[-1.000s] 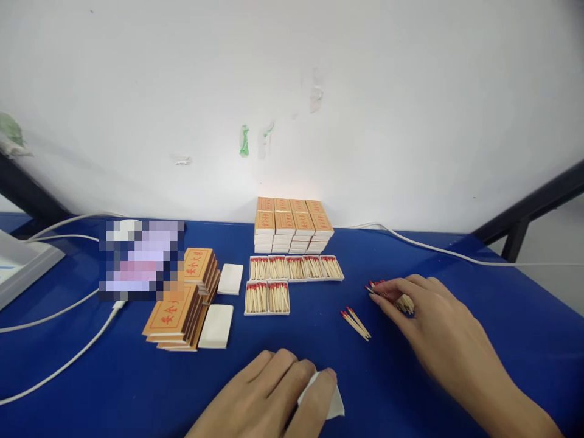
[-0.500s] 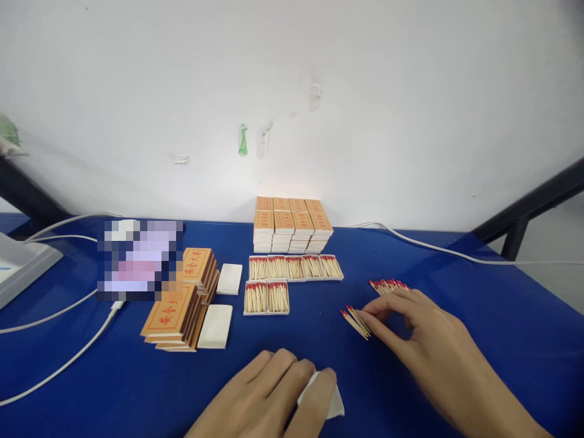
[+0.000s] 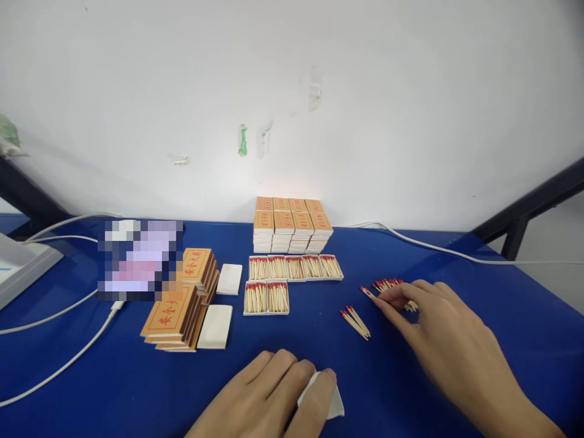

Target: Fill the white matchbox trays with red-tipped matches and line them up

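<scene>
My right hand (image 3: 426, 313) reaches over a loose pile of red-tipped matches (image 3: 387, 284) on the blue table (image 3: 91, 383). Its fingertips pinch one or two matches at the pile's left edge. A small bundle of matches (image 3: 355, 322) lies apart, just left of that hand. My left hand (image 3: 274, 395) rests near the front edge, fingers curled down over an empty white matchbox tray (image 3: 333, 401). Several filled trays (image 3: 292, 267) stand in two rows in the middle of the table.
A block of stacked closed matchboxes (image 3: 292, 225) stands behind the filled trays. Orange sleeves (image 3: 182, 304) lean in stacks at the left, with two white trays (image 3: 218, 325) beside them. White cables (image 3: 59, 365) run across the left side and along the wall. A white device (image 3: 22, 267) sits at the far left.
My right hand went from the big pile to the small bundle, then returned to the pile's left edge. My left hand has stayed on the tray.
</scene>
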Available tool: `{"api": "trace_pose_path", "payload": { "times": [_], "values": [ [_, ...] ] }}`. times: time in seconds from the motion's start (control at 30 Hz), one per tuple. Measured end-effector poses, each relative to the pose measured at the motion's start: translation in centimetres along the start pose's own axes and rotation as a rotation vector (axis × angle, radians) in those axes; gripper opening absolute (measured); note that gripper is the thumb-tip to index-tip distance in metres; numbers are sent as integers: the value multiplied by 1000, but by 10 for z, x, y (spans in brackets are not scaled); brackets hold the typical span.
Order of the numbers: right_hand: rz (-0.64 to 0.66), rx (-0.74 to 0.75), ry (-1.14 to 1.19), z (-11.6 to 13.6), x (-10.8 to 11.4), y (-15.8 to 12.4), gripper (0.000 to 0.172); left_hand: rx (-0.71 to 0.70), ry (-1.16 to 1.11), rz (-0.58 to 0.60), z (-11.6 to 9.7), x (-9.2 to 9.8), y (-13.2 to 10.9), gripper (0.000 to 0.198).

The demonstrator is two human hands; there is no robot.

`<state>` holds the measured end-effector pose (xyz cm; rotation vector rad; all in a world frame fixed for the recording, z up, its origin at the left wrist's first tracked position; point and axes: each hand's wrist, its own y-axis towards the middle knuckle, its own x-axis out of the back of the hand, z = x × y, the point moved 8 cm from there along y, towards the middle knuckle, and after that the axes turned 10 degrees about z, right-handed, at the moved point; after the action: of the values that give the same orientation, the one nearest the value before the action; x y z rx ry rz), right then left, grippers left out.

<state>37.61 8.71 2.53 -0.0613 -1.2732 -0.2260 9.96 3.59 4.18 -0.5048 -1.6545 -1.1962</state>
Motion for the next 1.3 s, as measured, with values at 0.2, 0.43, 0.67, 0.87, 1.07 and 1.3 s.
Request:
{"api": "trace_pose_path", "payload": {
  "times": [0.2,0.43,0.67,0.87,1.07,1.3],
  "values": [
    [20,34,10,4,1,-7,73,-2,-13,2,0,-1,-1,31],
    [28,92,4,7,3,-11,67,-1,-16,20,1,-3,-3,31],
    [60,113,56,17,5,-11,60,2,-8,1,1,0,-1,32],
    [172,135,173,36,-3,-12,51,-11,-4,2,-1,-1,-3,31],
    [147,129,127,25,3,-9,53,-13,-11,11,-2,-2,-4,31],
    [11,54,-28,3,10,-5,63,-12,-18,58,-1,-9,-10,32]
  ]
}}
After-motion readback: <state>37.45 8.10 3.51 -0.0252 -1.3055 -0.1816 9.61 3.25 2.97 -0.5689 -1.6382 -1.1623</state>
